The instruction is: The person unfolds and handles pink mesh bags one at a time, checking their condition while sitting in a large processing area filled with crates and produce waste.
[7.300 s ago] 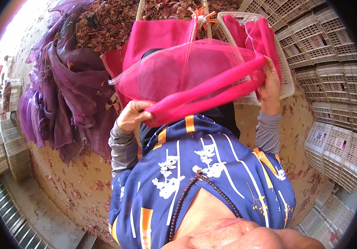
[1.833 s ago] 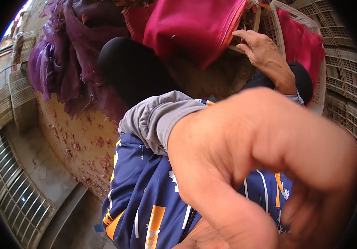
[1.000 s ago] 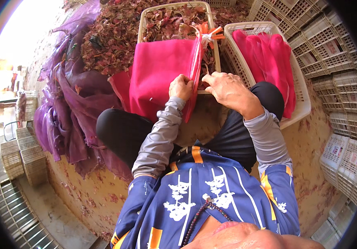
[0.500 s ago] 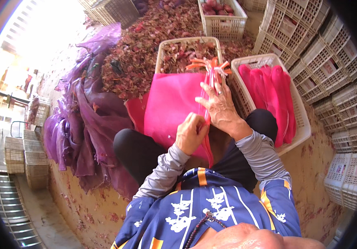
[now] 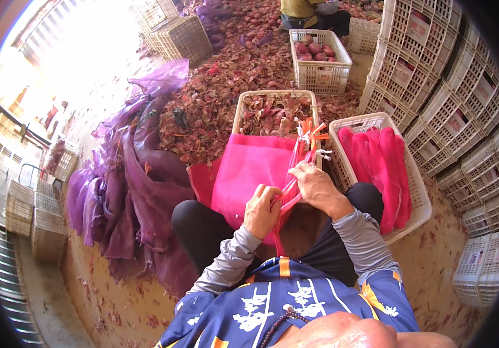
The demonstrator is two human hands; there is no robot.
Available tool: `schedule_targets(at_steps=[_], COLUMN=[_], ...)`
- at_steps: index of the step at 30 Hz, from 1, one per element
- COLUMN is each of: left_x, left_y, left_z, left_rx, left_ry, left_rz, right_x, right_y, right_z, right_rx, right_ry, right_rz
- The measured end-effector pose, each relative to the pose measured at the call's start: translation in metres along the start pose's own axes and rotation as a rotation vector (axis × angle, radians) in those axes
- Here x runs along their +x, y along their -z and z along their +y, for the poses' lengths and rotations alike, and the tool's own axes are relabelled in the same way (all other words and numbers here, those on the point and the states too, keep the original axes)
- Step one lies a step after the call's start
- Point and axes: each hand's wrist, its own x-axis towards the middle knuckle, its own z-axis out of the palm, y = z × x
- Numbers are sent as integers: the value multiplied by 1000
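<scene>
A flat pile of bright pink mesh bags (image 5: 252, 168) lies over the near end of a white plastic crate, in front of my knees. Along its right edge, orange and white drawstrings (image 5: 308, 136) are bunched and stick up. My left hand (image 5: 262, 210) is closed at the pile's near right corner, pinching the edge of a pink mesh bag. Just up and to the right, my right hand (image 5: 318, 187) is closed on the gathered edge of the bag below the drawstrings. The fingertips of both hands are partly hidden.
More pink mesh bags (image 5: 377, 168) fill a white crate (image 5: 417, 211) at my right. Purple netting (image 5: 139, 203) heaps at my left. Ahead are dry onion skins (image 5: 215, 93), a crate of red onions (image 5: 319, 53) and a seated person (image 5: 301, 13). Stacked crates (image 5: 417, 75) line the right.
The view has tilted up, showing a person at the back. My right hand's fingers, spread over the drawstrings before, have closed on the bag's edge. My left hand stays pinched at the edge.
</scene>
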Motion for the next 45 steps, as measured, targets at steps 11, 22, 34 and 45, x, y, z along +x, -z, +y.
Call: schedule_targets(at_steps=[11, 22, 34, 45], left_x=[-2, -19, 55, 136], left_y=[15, 65, -69, -72], left_z=[-15, -78, -133, -159], left_rx=[358, 490, 294, 305], left_ry=[187, 272, 183, 34], left_rz=[-19, 135, 140, -617], right_x=[3, -7, -28, -45], right_y=[15, 68, 76, 86], right_z=[5, -7, -17, -8], right_rx=[170, 441, 403, 347], right_ry=[-234, -48, 186, 248], right_rz=[183, 832, 960, 829])
